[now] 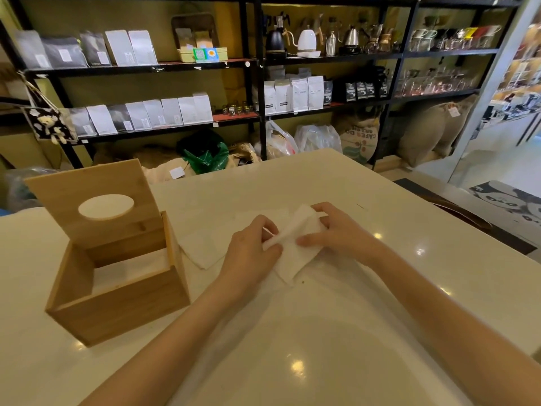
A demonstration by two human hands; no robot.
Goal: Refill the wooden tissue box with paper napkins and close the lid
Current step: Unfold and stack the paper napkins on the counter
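Observation:
The wooden tissue box (123, 300) stands at the left of the white table (322, 347). Its lid (93, 200), with an oval hole, is swung up and open. White napkins lie inside the box (131, 268). In the middle of the table both hands pinch one white paper napkin (295, 253) that is partly folded. My left hand (251, 250) grips its left edge and my right hand (336, 230) holds its right side. A second flat napkin (202, 247) lies between the box and my hands.
Black shelves (257, 63) with coffee bags, kettles and jars fill the wall behind the table. Sacks and plastic bags sit on the floor beneath them. The table's right edge drops to a floor with a patterned mat (509, 200).

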